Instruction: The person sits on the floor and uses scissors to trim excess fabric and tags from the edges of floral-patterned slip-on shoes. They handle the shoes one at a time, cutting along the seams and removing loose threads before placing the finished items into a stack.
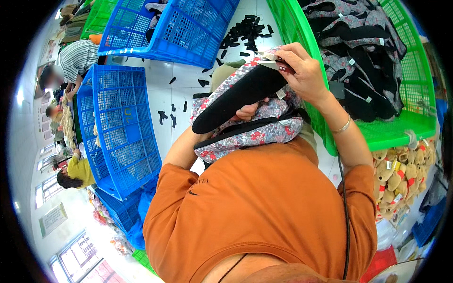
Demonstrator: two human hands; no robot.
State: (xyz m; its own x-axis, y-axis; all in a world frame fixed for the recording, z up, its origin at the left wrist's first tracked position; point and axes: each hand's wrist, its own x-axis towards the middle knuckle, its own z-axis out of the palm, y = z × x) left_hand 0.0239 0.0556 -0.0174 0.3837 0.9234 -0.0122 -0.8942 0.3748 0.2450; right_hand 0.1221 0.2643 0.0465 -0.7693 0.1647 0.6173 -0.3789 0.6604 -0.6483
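My right hand (306, 73) is closed around the dark red, riveted handle of a small knife (268, 64). Its metal blade lies at the upper end of a floral fabric piece (236, 96) with a long black panel. The right fingertips also meet the cloth there. From beneath, my left hand (247, 110) grips this piece, its curled fingers showing past the black panel's lower edge; the rest of that hand is hidden. A second floral fold with black trim (255, 137) rests against my body. A white label (281, 94) sticks out of the fabric.
Right of me, a green crate (415, 89) holds many similar floral and black pieces. Blue crates (123, 122) stand left and ahead. Black scraps (245, 35) litter the white floor. Tan plush toys (396, 177) are piled under the green crate. People work at the far left.
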